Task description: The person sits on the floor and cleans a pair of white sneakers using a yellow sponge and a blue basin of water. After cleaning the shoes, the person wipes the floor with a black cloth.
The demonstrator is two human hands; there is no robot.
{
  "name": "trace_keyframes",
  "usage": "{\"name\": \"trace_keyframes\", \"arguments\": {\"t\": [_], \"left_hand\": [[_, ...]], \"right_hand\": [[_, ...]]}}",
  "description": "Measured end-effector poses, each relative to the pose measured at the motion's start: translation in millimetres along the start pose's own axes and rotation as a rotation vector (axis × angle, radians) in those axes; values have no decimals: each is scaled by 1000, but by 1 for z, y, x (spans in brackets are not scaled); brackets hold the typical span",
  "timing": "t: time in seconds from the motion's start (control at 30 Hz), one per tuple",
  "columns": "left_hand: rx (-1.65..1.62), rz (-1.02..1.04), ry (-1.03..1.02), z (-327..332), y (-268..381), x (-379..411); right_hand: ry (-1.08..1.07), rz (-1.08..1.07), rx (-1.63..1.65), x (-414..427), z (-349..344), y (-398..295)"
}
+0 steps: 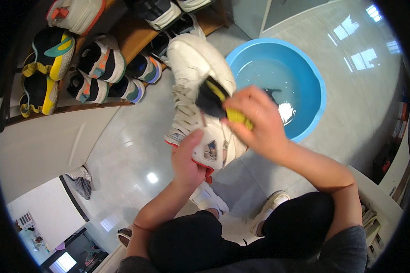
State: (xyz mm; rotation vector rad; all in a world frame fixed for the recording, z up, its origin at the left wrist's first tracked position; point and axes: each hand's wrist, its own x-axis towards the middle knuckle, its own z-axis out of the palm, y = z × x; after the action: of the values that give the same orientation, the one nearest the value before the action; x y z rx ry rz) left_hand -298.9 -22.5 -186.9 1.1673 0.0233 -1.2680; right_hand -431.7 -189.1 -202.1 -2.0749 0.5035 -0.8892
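Note:
A white lace-up sneaker (191, 65) with red lining is held up in front of me, its toe pointing away. My left hand (188, 163) grips it at the heel and collar, with the thumb over the side. In my right hand (259, 119) is a yellow and black brush (212, 97), blurred, its dark part against the sneaker's side near the laces. Behind my right hand stands a round blue plastic basin (319, 82) holding water. A dark object (273, 94) lies in the basin, partly hidden by my hand.
A wooden shoe rack (133, 41) with several pairs of sneakers stands at the upper left. A striped cloth (79, 181) lies on the glossy tiled floor (123, 160) beside a white panel. My feet and dark-clothed knees (188, 239) are below. A cabinet with papers (370, 218) is at right.

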Motion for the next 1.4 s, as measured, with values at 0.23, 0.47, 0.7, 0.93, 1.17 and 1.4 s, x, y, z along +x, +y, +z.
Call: {"name": "trace_keyframes", "arguments": {"t": [0.23,0.47,0.7,0.93,1.17,1.4], "left_hand": [[-235,159,71,-3,11,8],[-116,-121,-39,17,-25,-10],[-135,-114,-38,-6,-6,-6],[-159,357,106,-18,43,5],[-358,404,37,-51,62,11],[-558,220,-71,-65,21,-10]], "right_hand": [[-82,-41,46,-17,15,-10],[311,-62,-129,45,0,14],[97,42,-103,25,-2,1],[-317,47,136,-23,23,-31],[-311,274,321,-18,3,-35],[-216,212,204,21,-6,-71]]}}
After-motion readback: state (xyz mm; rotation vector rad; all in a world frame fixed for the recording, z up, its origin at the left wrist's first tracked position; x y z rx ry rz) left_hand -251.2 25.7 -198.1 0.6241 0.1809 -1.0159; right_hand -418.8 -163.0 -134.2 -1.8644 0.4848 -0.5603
